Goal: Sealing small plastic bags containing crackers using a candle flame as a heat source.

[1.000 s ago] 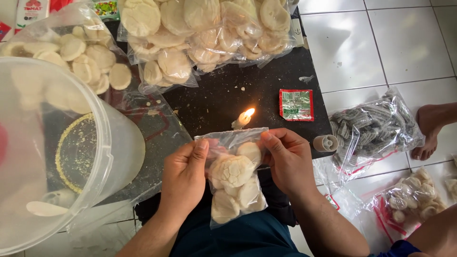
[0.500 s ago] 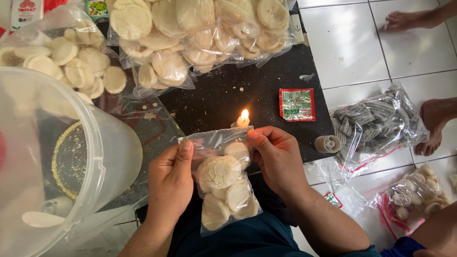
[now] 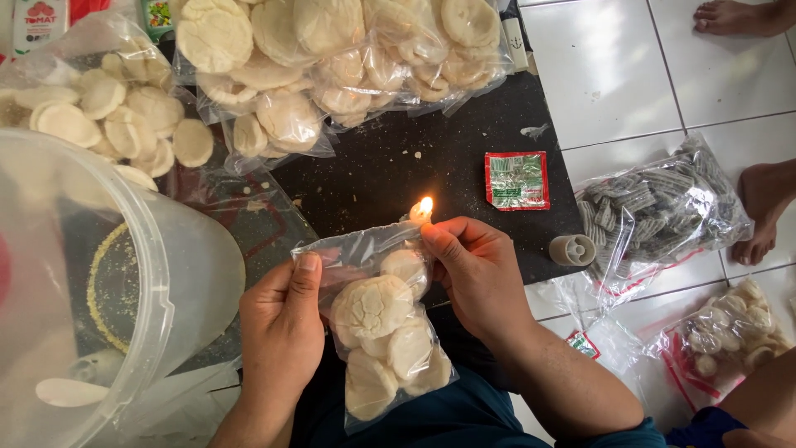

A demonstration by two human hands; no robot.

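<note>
Two hands grip one filled cracker bag (image 3: 385,332): left hand (image 3: 282,328) and right hand (image 3: 473,278) pinch its top corners, stretched beside the candle flame (image 3: 424,207); mouth apparently unsealed yet.

Lots of stuff around here. Far side of the black mat (image 3: 390,166) there's a heap of sealed cracker bags (image 3: 332,58), with loose round crackers (image 3: 116,116) off to the left. Big clear plastic tub (image 3: 124,299) sits near left. A small red-and-green sachet (image 3: 516,180) lies on the mat's right part, a grey spool (image 3: 572,249) near its edge. Right on the white tiles: a bag of grey ridged snacks (image 3: 655,211), plus someone's bare feet (image 3: 759,207).
</note>
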